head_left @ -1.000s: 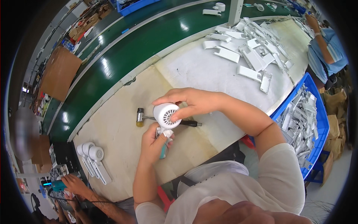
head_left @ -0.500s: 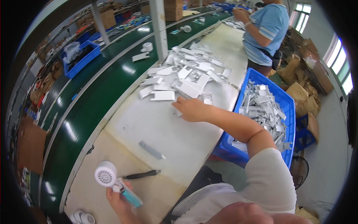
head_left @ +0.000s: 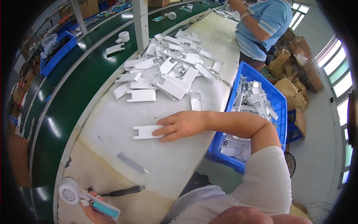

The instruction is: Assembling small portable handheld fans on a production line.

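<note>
My left hand (head_left: 97, 213) at the lower left is closed round the handle of a handheld fan (head_left: 70, 191). The fan has a round white grilled head, and a teal part shows in its opened handle. Over the table's middle my right hand (head_left: 182, 126) grips a flat white plastic casing (head_left: 143, 132) with a notched end, its fingers lying over the right end. Beyond that hand spreads a heap of similar white casings (head_left: 167, 84). A slim black-handled tool (head_left: 125, 191) lies beside the fan, and a flat grey strip with a pale tip (head_left: 132, 163) lies nearer the middle.
A blue crate (head_left: 278, 112) full of white plastic parts stands at the table's right edge. Along the left runs a green conveyor belt (head_left: 85, 80) carrying another fan. A post (head_left: 141, 26) rises behind the heap. A co-worker in a blue shirt (head_left: 261, 22) stands at the far right.
My right hand has come nearer from the heap's edge, bringing a white casing with it. The view has shifted, and the fan in my left hand sits lower and farther left, turned flatter.
</note>
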